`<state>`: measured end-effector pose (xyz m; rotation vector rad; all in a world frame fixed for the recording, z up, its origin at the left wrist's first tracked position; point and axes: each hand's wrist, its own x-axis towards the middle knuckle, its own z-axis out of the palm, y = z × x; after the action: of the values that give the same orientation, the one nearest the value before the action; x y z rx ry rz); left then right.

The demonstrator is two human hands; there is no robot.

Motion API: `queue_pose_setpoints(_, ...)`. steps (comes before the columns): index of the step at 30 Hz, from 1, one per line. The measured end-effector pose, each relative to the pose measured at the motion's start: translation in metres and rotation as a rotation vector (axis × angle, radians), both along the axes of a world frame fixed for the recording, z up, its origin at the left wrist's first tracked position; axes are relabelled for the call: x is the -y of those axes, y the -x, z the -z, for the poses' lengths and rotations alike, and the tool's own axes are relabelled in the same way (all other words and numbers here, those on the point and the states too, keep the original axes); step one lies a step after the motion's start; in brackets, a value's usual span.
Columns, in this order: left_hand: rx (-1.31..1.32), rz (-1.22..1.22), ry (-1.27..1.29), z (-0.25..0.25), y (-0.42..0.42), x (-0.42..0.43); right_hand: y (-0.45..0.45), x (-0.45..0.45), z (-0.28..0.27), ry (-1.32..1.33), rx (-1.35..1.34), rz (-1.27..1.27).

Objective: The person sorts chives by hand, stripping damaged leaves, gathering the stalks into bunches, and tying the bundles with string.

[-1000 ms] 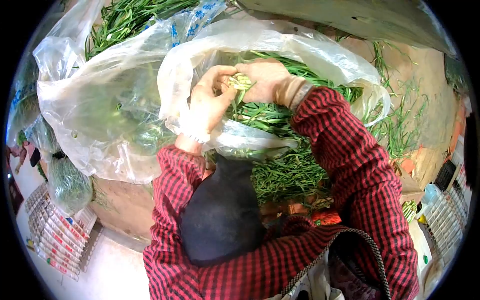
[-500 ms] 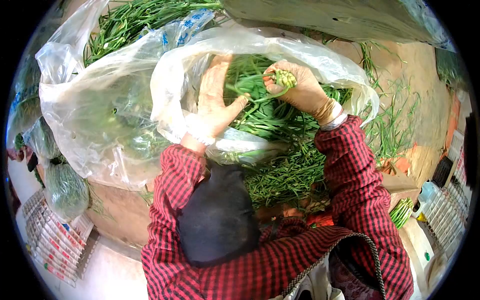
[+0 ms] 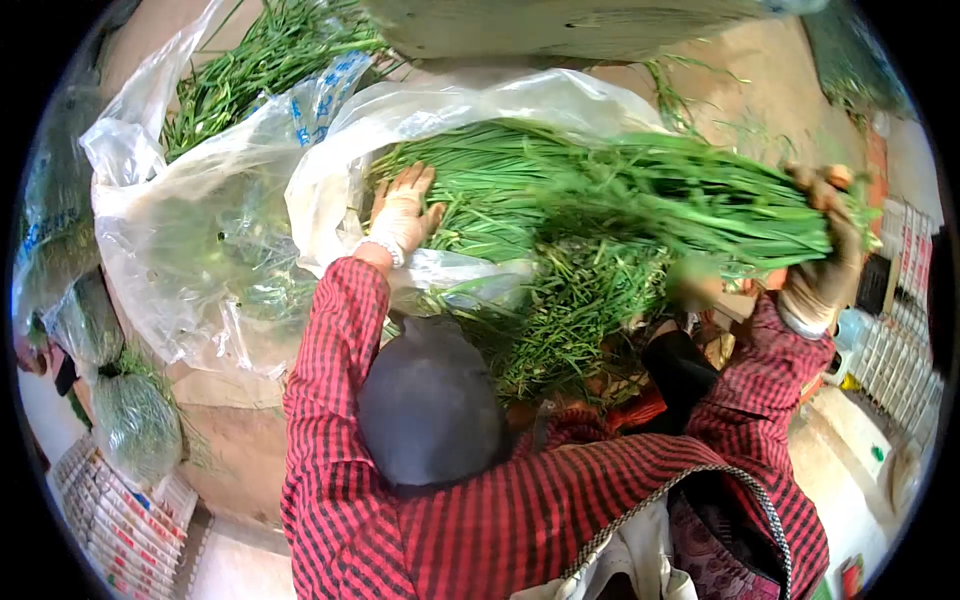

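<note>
Since the earlier frame, the right hand (image 3: 828, 250) had swung far out to the right, its fingers closed around one end of a bundle of green stalks (image 3: 725, 200). From that grip the bundle stretched leftward to the mouth of a plastic bag (image 3: 318, 205). There the left hand (image 3: 402, 212) rested, fingers spread, on greens, well apart from the gripped end.

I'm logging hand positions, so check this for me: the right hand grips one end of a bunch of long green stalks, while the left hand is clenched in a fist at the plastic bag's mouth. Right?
Not quite: the left hand is open, fingers spread, at the plastic bag's mouth, as the head view shows. The rest stands.
</note>
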<state>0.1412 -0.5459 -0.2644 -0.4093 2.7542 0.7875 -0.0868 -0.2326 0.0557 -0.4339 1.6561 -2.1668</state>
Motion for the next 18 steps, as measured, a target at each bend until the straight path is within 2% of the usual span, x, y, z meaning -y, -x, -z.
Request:
queue_pose_setpoints(1, 0.041, -0.075, -0.156, -0.014, 0.004, 0.005, 0.003, -0.017, -0.017, 0.022, -0.04, 0.022)
queue_pose_setpoints(2, -0.098, -0.116, -0.108, -0.001, 0.002, 0.007, 0.003, -0.033, -0.033, 0.046, -0.081, 0.042)
queue_pose_setpoints(3, -0.034, -0.205, -0.214, -0.039, 0.011, 0.007, -0.018, -0.022, -0.051, -0.214, -0.101, 0.36)
queue_pose_setpoints(4, 0.033, -0.29, -0.321, -0.086, 0.018, 0.007, -0.002, -0.055, -0.046, -0.334, -0.131, 0.347)
queue_pose_setpoints(6, -0.183, -0.195, -0.515, -0.148, 0.026, 0.002, -0.023, -0.054, -0.058, -0.224, -0.133, 0.196)
queue_pose_setpoints(7, -0.258, -0.149, -0.604, -0.198, 0.032, -0.008, -0.044, -0.044, -0.076, -0.288, -0.245, 0.21)
queue_pose_setpoints(8, -0.345, -0.032, -0.556, -0.244, 0.034, -0.022, -0.051, -0.049, -0.087, -0.397, -0.383, 0.163)
queue_pose_setpoints(10, -0.511, 0.225, -0.63, -0.315, 0.041, -0.063, -0.071, -0.03, -0.104, -0.287, -0.365, 0.11)
queue_pose_setpoints(11, -0.595, 0.345, -0.618, -0.347, 0.041, -0.086, -0.079, -0.023, -0.121, -0.376, -0.437, 0.024)
queue_pose_setpoints(13, -0.744, 0.365, -0.75, -0.387, 0.041, -0.136, -0.089, -0.008, -0.139, -0.559, -0.873, -0.07)
queue_pose_setpoints(14, -0.765, 0.332, -0.84, -0.407, 0.037, -0.16, -0.095, -0.004, -0.143, -0.652, -1.235, -0.08)
queue_pose_setpoints(15, -0.898, 0.281, -1.094, -0.403, 0.047, -0.183, -0.1, -0.005, -0.15, -0.718, -1.197, -0.058)
queue_pose_setpoints(16, -1.022, 0.219, -1.352, -0.393, 0.06, -0.197, -0.106, -0.003, -0.16, -0.632, -1.06, -0.103)
queue_pose_setpoints(17, -1.002, 0.124, -1.402, -0.387, 0.069, -0.2, -0.113, 0.006, -0.17, -0.383, -0.742, -0.218)
queue_pose_setpoints(18, -0.987, 0.05, -1.355, -0.385, 0.065, -0.202, -0.124, 0.013, -0.178, -0.236, -0.537, -0.305)
